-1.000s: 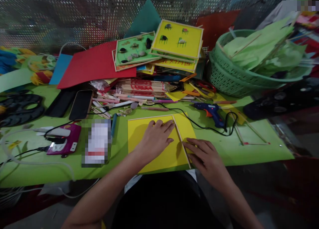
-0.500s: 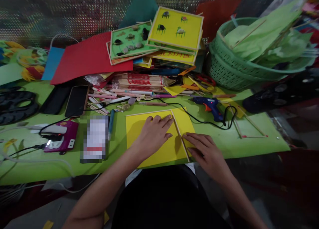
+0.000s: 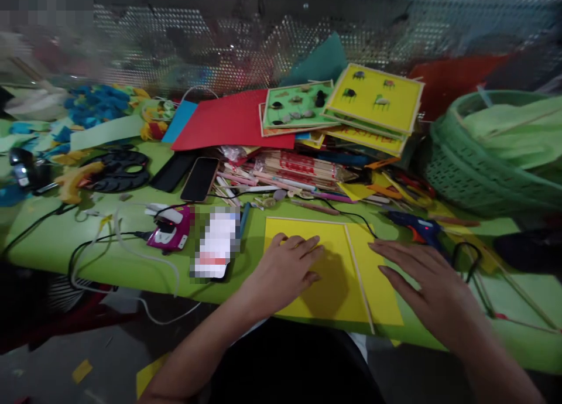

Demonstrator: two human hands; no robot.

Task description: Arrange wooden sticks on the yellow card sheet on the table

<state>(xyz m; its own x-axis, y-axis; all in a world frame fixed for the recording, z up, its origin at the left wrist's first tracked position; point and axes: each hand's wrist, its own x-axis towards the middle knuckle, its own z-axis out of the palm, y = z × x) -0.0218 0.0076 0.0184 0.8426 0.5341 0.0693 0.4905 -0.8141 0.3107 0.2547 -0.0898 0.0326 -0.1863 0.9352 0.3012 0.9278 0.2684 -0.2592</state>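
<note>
A yellow sheet [image 3: 338, 301] lies on the green table top in front of me, with a thin wooden stick [image 3: 359, 278] laid across it and another along its top edge. My left hand [image 3: 285, 269] rests flat on the sheet's left part, fingers stretched out. Over the sheet's right edge, my right hand [image 3: 428, 281] hovers with fingers spread, off the stick and holding nothing. A blue glue gun [image 3: 417, 229] lies just beyond the right hand, its black cord running across the table.
Behind the sheet lie bundles of sticks [image 3: 302, 165], pens, red paper [image 3: 232, 123] and framed craft boards [image 3: 373, 96]. A green basket [image 3: 478, 164] stands at right. Phones [image 3: 199, 178], a magenta device [image 3: 171, 234] with cables and a black palette [image 3: 116, 171] lie at left.
My right hand has lifted off the stick and moved right, toward the glue gun. The view has swung left, showing more of the table's left side. The left hand stays on the sheet.
</note>
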